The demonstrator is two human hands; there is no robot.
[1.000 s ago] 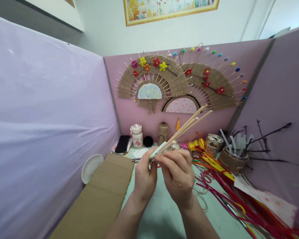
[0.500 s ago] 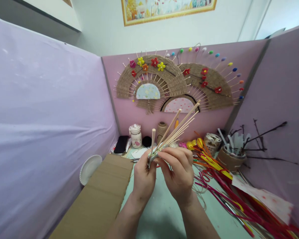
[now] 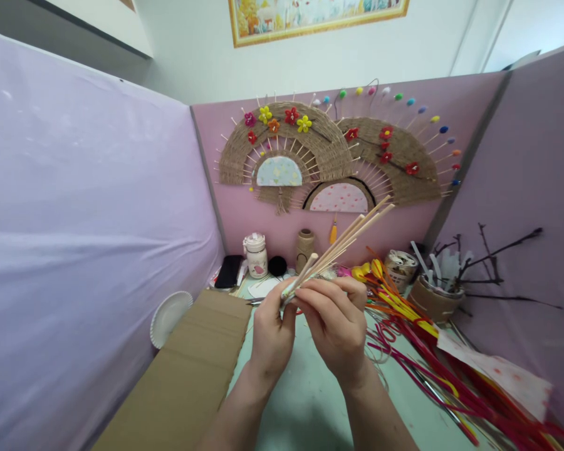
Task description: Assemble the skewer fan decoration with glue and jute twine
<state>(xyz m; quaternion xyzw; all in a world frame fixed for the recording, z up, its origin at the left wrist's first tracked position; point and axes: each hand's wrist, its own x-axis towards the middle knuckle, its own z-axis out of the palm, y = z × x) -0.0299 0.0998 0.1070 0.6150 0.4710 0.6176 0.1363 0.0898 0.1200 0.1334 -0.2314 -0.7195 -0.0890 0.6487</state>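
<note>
Fanned sticks: a bundle of thin, pale wooden sticks point(image 3: 345, 241) stood at the centre of the frame, lifted above the pale green tabletop point(image 3: 305, 394).
Stick base: their lower ends met a small, pale green-and-white patterned piece point(image 3: 289, 292), partly hidden by the fingers.
Left hand: the left hand point(image 3: 273, 335) had its fingers closed on the patterned piece from the left.
Right hand: the right hand point(image 3: 336, 326) had its fingertips pinched against the same piece from the right; its thumb tip was hard to make out.
Stick axis: the long axis ran from between the fingertips toward the upper right, splaying slightly, the free ends pointing away from the person.
Nearer hand: both sets of fingers met at the base, but the free ends leaned over the right hand's side.
Left of hands: a flat brown corrugated cardboard strip point(image 3: 192, 357) lay at lower left.
</note>
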